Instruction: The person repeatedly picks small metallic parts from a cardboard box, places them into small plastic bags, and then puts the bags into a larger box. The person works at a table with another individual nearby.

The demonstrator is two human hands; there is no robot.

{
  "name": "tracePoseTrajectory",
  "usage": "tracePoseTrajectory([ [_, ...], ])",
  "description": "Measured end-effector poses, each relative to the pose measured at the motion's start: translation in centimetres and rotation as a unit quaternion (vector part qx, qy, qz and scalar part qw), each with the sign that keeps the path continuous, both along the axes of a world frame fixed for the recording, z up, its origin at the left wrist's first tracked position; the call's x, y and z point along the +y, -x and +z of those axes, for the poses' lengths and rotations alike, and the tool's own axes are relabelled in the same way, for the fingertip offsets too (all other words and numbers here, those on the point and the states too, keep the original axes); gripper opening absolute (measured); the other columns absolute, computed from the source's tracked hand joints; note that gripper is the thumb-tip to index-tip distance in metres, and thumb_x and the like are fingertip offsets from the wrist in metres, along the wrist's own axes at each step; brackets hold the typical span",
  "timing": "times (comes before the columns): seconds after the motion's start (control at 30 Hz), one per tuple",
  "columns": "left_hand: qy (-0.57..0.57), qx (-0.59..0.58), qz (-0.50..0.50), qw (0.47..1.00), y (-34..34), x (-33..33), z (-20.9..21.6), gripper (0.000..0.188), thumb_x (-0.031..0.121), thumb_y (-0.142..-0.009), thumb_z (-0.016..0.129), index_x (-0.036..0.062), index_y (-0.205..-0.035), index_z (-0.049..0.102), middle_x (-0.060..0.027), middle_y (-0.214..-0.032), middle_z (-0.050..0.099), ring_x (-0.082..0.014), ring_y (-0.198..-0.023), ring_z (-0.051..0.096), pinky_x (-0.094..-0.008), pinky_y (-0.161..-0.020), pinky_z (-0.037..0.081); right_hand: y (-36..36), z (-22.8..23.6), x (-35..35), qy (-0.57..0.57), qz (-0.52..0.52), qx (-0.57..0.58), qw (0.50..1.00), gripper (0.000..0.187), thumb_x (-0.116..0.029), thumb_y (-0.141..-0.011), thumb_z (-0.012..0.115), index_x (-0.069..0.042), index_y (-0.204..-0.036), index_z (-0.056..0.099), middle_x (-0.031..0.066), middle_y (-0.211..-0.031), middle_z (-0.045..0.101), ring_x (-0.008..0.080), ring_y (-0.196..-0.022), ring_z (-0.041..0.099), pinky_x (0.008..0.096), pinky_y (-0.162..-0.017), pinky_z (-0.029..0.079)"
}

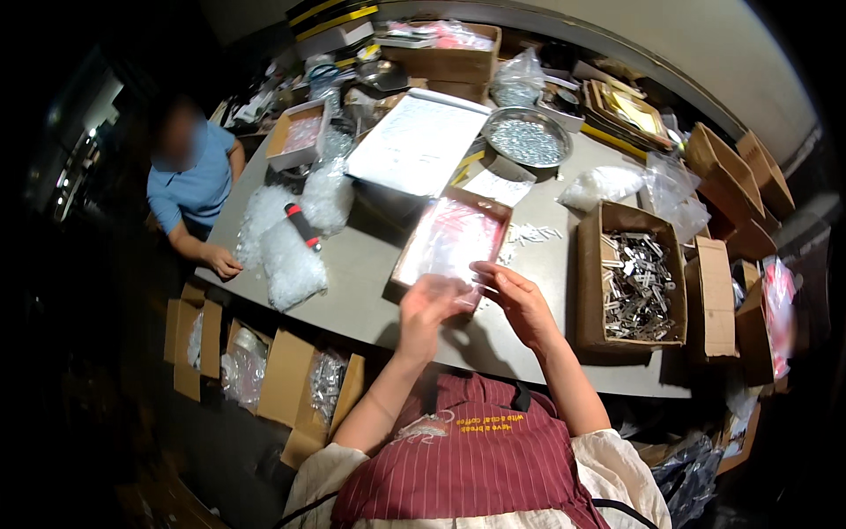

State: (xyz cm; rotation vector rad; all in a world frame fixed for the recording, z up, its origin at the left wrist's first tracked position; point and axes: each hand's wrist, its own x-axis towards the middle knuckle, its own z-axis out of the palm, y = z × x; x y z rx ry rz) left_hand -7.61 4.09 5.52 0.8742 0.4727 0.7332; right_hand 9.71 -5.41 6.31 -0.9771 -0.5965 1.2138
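Both my hands are raised over the near edge of a shallow cardboard box (403,267) that holds pink-and-clear plastic bags (449,238). My left hand (426,315), smeared by motion, is closed with its fingertips on a small clear plastic bag (464,301). Close by on its right, my right hand (522,309) has thumb and forefinger pinched at a thin white piece (484,284); its exact kind is too small to make out. Several small white strips (535,234) lie loose on the table just right of the box.
On the right stands a deep carton (589,291) of metal clips. A round metal pan (564,145) of small shiny parts sits behind. Filled clear bags (293,264) and a red-black tool (302,226) lie left, near a person in blue (198,176). Open cartons (286,375) stand below the table (370,309).
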Motion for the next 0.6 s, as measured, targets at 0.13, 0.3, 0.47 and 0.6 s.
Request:
tracePoseTrajectory([
  [0.13,-0.038,0.034,0.064,0.997,1.1,0.2,-0.9,0.016,0.007,-0.099,0.061,0.0006,-0.113,0.056,-0.0109,-0.09,0.069,-0.0173,-0.076,0.068,-0.0299,-0.072,0.058,-5.3,-8.1,-1.9,0.117,-0.121,-0.251,0.953,0.032,-0.017,-0.098,0.063,-0.001,-0.125,0.064,0.0131,-0.118,0.068,0.0206,-0.106,0.067,0.0338,-0.086,0.055],
  [0.3,-0.083,0.073,0.081,0.991,1.6,-0.8,-1.9,0.017,0.008,-0.102,0.057,0.0027,-0.117,0.055,-0.0104,-0.101,0.069,-0.0153,-0.078,0.066,-0.0302,-0.066,0.056,-0.4,-9.9,-0.8,0.042,-0.031,-0.514,0.856,0.042,-0.013,-0.091,0.066,0.0,-0.131,0.06,0.0237,-0.127,0.062,0.0327,-0.111,0.065,0.0412,-0.094,0.054],
  [0.47,-0.108,0.077,0.118,0.984,2.6,-2.1,-1.5,0.017,0.009,-0.104,0.052,0.0008,-0.119,0.056,-0.009,-0.096,0.066,-0.0141,-0.078,0.063,-0.0289,-0.068,0.055,1.8,-6.4,-0.1,-0.015,-0.012,-0.582,0.813,0.049,-0.007,-0.088,0.067,-0.006,-0.136,0.059,0.0193,-0.137,0.056,0.0374,-0.119,0.058,0.046,-0.103,0.046],
  [0.6,-0.133,0.115,0.132,0.976,2.4,-2.4,-1.8,0.022,0.011,-0.105,0.049,-0.0005,-0.122,0.057,-0.0074,-0.095,0.064,-0.0134,-0.082,0.062,-0.0287,-0.069,0.055,0.0,-7.8,0.2,-0.083,0.021,-0.788,0.609,0.046,-0.026,-0.091,0.066,0.0,-0.128,0.059,0.0193,-0.135,0.057,0.0377,-0.134,0.047,0.0552,-0.115,0.031],
])
